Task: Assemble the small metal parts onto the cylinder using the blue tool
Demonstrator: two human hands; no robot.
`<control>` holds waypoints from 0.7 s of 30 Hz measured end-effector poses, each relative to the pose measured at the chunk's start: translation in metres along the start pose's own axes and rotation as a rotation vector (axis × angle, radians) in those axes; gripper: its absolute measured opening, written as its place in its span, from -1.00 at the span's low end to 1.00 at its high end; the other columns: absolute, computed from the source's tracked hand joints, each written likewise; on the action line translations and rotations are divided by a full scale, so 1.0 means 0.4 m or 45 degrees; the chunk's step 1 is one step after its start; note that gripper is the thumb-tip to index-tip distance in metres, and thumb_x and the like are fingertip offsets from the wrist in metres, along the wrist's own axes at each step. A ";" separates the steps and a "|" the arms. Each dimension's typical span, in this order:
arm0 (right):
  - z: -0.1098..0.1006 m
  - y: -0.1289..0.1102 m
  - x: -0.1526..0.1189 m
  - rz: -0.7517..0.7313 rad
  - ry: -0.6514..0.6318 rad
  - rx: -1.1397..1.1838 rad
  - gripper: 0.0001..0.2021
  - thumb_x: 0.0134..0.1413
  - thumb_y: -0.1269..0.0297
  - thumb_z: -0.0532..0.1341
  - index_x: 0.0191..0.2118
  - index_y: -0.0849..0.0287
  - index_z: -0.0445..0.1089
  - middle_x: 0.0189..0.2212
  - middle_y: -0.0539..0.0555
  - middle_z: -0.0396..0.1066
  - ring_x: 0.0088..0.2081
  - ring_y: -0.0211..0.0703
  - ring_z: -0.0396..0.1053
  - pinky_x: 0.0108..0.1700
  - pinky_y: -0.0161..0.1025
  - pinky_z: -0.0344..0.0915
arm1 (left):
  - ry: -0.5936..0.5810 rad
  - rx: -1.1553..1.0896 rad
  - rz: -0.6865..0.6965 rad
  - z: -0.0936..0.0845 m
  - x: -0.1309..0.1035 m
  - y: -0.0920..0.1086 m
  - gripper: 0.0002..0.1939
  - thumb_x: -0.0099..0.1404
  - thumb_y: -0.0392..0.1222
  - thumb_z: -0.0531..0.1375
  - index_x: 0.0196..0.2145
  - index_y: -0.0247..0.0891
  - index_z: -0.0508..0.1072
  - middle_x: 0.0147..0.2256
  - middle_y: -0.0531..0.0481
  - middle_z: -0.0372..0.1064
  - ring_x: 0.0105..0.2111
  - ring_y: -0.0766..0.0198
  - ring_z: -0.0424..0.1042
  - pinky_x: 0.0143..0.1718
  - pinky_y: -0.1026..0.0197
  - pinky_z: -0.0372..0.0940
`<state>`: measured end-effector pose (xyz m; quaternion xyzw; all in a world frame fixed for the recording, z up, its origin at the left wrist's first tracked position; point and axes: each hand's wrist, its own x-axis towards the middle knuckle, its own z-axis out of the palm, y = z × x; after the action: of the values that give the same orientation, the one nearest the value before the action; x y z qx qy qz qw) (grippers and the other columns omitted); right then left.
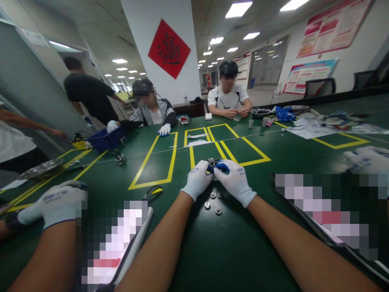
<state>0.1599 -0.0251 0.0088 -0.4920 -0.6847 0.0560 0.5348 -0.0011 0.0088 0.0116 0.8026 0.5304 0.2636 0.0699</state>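
Observation:
In the head view, my left hand (198,179) and my right hand (236,181) meet just above the green table, both in white gloves with blue palms. Their fingers are closed together around a small grey metal part (211,161), mostly covered by the gloves, so its exact shape cannot be made out. Just below the hands, several small round metal pieces with raised centres (218,211) lie loose on the table. Yellow tape lines (191,158) run across the surface beyond my fingers.
Blurred-out screens or panels (121,235) flank my forearms. Other gloved hands rest at left (62,200) and right (367,158). A blue bin (106,139) stands far left; papers (310,127) and blue gloves (285,114) lie far right. Seated people (229,95) work opposite.

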 end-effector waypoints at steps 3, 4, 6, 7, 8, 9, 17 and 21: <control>0.006 -0.006 -0.002 -0.035 0.001 -0.045 -0.83 0.15 0.22 0.27 -0.21 0.16 0.56 -0.17 0.17 0.58 -0.07 0.02 0.50 0.10 -0.07 0.38 | 0.050 -0.117 0.068 0.003 -0.004 0.006 -0.56 0.21 -0.13 0.32 0.04 -0.21 0.44 0.03 -0.15 0.45 0.02 0.06 0.46 0.08 0.05 0.39; 0.010 -0.009 -0.003 -0.035 -0.002 -0.065 -0.82 0.15 0.22 0.27 -0.20 0.16 0.56 -0.15 0.18 0.57 -0.05 0.03 0.50 0.11 -0.05 0.37 | 0.064 -0.164 0.122 0.005 -0.005 0.008 -0.57 0.23 -0.17 0.29 0.06 -0.20 0.43 0.06 -0.15 0.44 0.06 0.08 0.45 0.13 0.06 0.37; 0.017 -0.013 -0.004 -0.021 -0.010 -0.095 -0.82 0.16 0.21 0.27 -0.19 0.15 0.55 -0.14 0.19 0.56 -0.04 0.05 0.49 0.11 -0.04 0.38 | 0.091 -0.244 0.187 0.007 -0.004 0.012 -0.64 0.28 -0.28 0.20 0.04 -0.21 0.45 0.07 -0.14 0.46 0.10 0.12 0.44 0.20 0.07 0.32; 0.020 -0.014 -0.004 -0.017 -0.013 -0.104 -0.82 0.16 0.20 0.28 -0.18 0.15 0.55 -0.13 0.19 0.56 -0.04 0.05 0.48 0.11 -0.03 0.38 | 0.106 -0.275 0.194 0.008 -0.003 0.013 -0.67 0.29 -0.32 0.17 0.01 -0.22 0.47 0.06 -0.14 0.47 0.10 0.13 0.44 0.22 0.07 0.31; 0.022 -0.015 -0.005 -0.019 -0.016 -0.109 -0.81 0.17 0.20 0.28 -0.17 0.15 0.55 -0.12 0.19 0.56 -0.03 0.05 0.48 0.11 -0.03 0.38 | 0.121 -0.298 0.191 0.009 -0.002 0.013 -0.69 0.30 -0.35 0.16 -0.01 -0.23 0.48 0.05 -0.13 0.49 0.09 0.14 0.44 0.22 0.06 0.31; 0.023 -0.016 -0.005 -0.026 -0.020 -0.114 -0.81 0.17 0.20 0.28 -0.16 0.14 0.55 -0.11 0.19 0.55 -0.02 0.05 0.47 0.11 -0.03 0.38 | 0.137 -0.314 0.185 0.010 -0.001 0.013 -0.69 0.30 -0.36 0.15 -0.02 -0.23 0.49 0.05 -0.13 0.49 0.09 0.14 0.45 0.22 0.06 0.31; 0.017 -0.020 -0.009 -0.099 -0.048 -0.041 -0.79 0.19 0.26 0.26 -0.09 0.12 0.56 -0.05 0.15 0.56 0.01 -0.01 0.49 0.18 -0.08 0.36 | 0.185 -0.359 0.173 0.019 -0.001 -0.005 -0.71 0.28 -0.34 0.19 -0.04 -0.26 0.50 -0.01 -0.13 0.53 0.02 0.15 0.49 0.16 0.08 0.36; 0.016 -0.022 -0.009 -0.123 -0.034 -0.018 -0.77 0.19 0.27 0.26 -0.07 0.15 0.57 -0.03 0.16 0.57 0.03 -0.01 0.49 0.19 -0.08 0.35 | 0.197 -0.382 0.162 0.020 0.000 -0.009 -0.73 0.29 -0.33 0.18 -0.05 -0.25 0.49 -0.03 -0.11 0.53 0.00 0.17 0.49 0.14 0.10 0.36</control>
<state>0.1493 -0.0294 0.0090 -0.4612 -0.7152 0.0318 0.5242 -0.0001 0.0115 0.0031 0.7926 0.4370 0.4046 0.1311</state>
